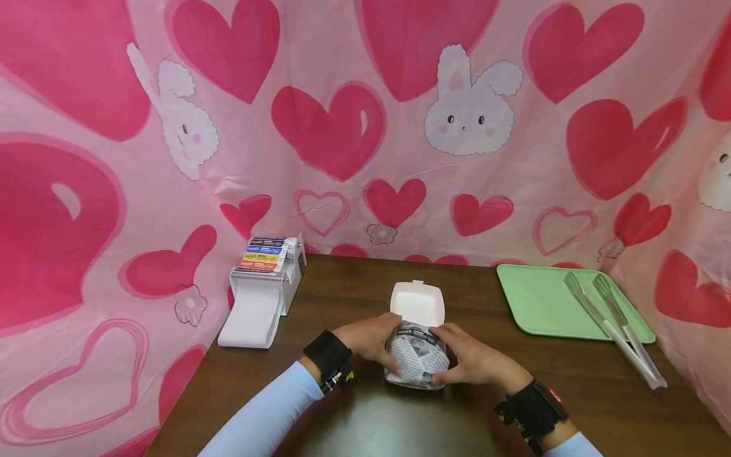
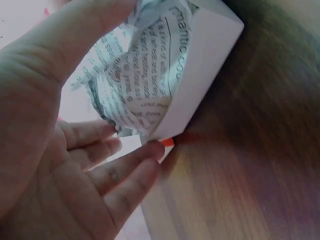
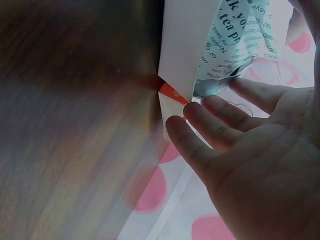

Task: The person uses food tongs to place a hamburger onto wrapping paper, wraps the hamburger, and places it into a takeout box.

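A round paper-wrapped burger (image 1: 419,357) in newsprint-patterned paper sits in the base of a white hinged takeaway box (image 1: 417,304), whose lid stands open behind it. The paper hides its contents. My left hand (image 1: 365,339) grips the left side of the bundle, its thumb on the near side and its fingers farther back. Opposite it, my right hand (image 1: 480,360) holds the right side in a similar way. Both wrist views show the lower fingers of the left hand (image 2: 55,135) and right hand (image 3: 250,140) fairly straight, their tips by the box edge.
On the left of the brown wooden table (image 1: 342,279) stands a white dispenser (image 1: 291,285) with coloured printed strips and a hanging white paper band (image 1: 251,317). A green tray (image 1: 537,304) lies at the right, with metal tongs (image 1: 619,336) across it. Pink heart-patterned cloth (image 1: 342,51) surrounds the table.
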Available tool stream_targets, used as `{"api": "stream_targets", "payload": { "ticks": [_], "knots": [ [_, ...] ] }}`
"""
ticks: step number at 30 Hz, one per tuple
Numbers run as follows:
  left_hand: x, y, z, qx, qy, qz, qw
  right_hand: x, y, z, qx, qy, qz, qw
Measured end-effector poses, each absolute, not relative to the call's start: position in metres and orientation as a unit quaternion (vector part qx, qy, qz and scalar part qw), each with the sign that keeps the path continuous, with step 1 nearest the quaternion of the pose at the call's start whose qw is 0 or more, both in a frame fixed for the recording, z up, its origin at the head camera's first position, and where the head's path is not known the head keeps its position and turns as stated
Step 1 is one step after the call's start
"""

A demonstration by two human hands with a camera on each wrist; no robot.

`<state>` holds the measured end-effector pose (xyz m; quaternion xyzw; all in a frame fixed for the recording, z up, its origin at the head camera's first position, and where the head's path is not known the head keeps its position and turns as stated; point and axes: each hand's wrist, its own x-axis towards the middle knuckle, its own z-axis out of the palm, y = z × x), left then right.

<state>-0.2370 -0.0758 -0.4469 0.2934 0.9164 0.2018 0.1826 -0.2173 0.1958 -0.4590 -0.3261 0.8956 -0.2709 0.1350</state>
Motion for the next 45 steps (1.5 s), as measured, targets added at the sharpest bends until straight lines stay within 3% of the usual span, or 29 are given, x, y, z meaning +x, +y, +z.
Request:
{"api": "stream_targets", "payload": {
  "ticks": [12,24,37,45],
  "knots": [
    [-0.239,-0.080,-0.446,0.337,0.909,0.170,0.179,-0.212,0.191,-0.460,-0.320,0.899,-0.270,0.129],
    [-0.237,-0.081,-0.457,0.365,0.917,0.122,0.102,-0.208,0.188,-0.468,-0.312,0.913,-0.247,0.093],
    [-0.231,-0.081,-0.466,0.358,0.924,0.103,0.085,-0.210,0.190,-0.476,-0.331,0.907,-0.251,0.064],
    [-0.233,-0.088,-0.473,0.354,0.918,0.146,0.100,-0.211,0.199,-0.477,-0.321,0.898,-0.292,0.076]
  ]
}}
